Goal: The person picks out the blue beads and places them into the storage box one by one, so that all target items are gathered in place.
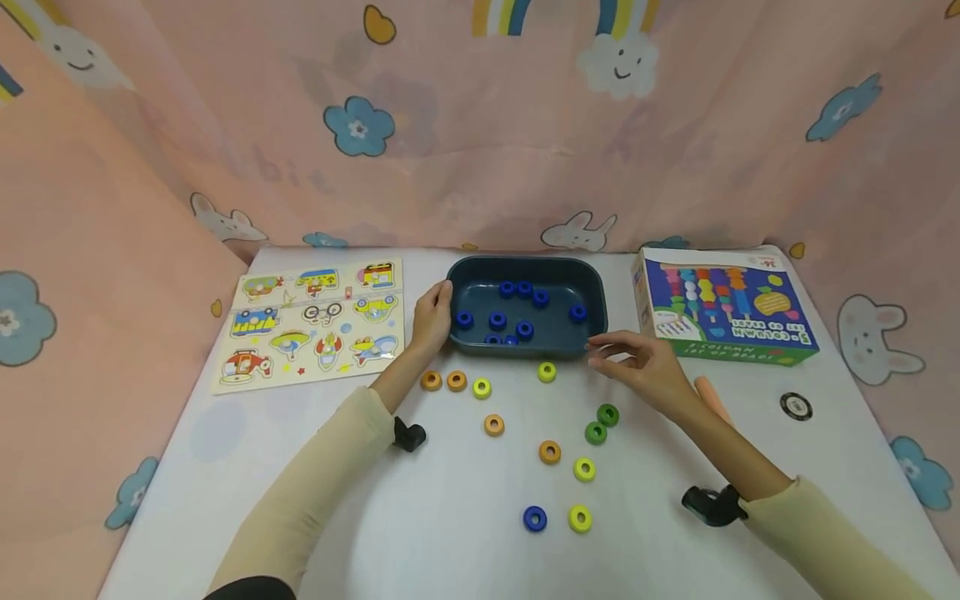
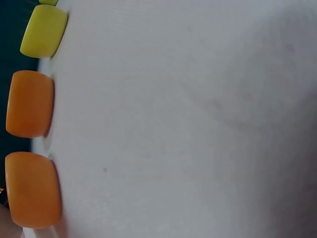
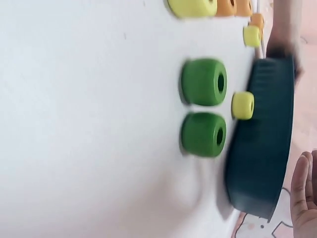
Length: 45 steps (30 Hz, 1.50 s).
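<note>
My left hand (image 1: 432,317) grips the left end of a dark teal tray (image 1: 592,287), its thumb up at the rim. Inside the tray lie several dark blue ring beads (image 1: 497,320). My right hand (image 1: 633,367) is at the tray's front right corner, fingers loosely bent and nothing visible in them. In the right wrist view, its fingers (image 3: 299,191) show beside the tray's outer wall (image 3: 260,148). Nearest below that hand are two green beads (image 1: 596,432). A yellow bead (image 1: 547,372) sits just in front of the tray.
Orange beads (image 1: 493,425), more yellow beads (image 1: 584,469) and one blue bead (image 1: 535,518) lie scattered on the white table (image 1: 450,533). A vehicle puzzle board (image 1: 285,321) is at left. At right stand a toy box (image 1: 727,304) and a round black disc (image 1: 796,406).
</note>
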Available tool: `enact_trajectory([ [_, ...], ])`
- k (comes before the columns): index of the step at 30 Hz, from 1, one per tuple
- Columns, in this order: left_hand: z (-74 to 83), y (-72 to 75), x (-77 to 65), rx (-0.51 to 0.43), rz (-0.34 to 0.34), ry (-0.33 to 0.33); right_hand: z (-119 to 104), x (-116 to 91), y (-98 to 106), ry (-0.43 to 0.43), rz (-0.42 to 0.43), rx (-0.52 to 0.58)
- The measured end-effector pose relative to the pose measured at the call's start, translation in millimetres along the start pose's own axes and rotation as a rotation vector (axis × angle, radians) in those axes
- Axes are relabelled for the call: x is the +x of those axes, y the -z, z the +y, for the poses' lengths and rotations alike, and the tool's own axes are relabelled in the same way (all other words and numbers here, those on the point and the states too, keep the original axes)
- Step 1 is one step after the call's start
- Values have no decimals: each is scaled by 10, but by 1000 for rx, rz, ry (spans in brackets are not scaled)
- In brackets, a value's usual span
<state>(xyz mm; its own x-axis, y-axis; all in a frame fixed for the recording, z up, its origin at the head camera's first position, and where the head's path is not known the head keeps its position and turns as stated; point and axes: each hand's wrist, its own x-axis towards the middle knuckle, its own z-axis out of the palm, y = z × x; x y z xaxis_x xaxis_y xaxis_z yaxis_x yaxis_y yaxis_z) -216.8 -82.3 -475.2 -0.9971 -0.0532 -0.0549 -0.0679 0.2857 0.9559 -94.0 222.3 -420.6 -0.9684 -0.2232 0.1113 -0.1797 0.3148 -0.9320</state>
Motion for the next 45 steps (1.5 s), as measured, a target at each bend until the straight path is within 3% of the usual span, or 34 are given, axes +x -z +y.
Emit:
enact_trajectory([
  [7,-16,2,39,2,-8,3,-26,-267,-187,18,-58,26],
  [18,25,-17,50,-3,-5,20,9,-843,-761,-86,-236,96],
  [24,29,-11,47,-7,2,25,42,-1039,-992,-99,-323,66],
  [31,26,-8,37,-9,11,20,141,-1126,-1084,51,-370,-15],
  [35,13,-8,31,-8,12,26,182,-1134,-1085,93,-385,-29],
  [40,4,-11,24,-17,2,49,177,-1132,-1089,66,-386,-31],
  [45,3,-15,24,-22,4,40,-112,-1072,-1035,0,-386,-6],
])
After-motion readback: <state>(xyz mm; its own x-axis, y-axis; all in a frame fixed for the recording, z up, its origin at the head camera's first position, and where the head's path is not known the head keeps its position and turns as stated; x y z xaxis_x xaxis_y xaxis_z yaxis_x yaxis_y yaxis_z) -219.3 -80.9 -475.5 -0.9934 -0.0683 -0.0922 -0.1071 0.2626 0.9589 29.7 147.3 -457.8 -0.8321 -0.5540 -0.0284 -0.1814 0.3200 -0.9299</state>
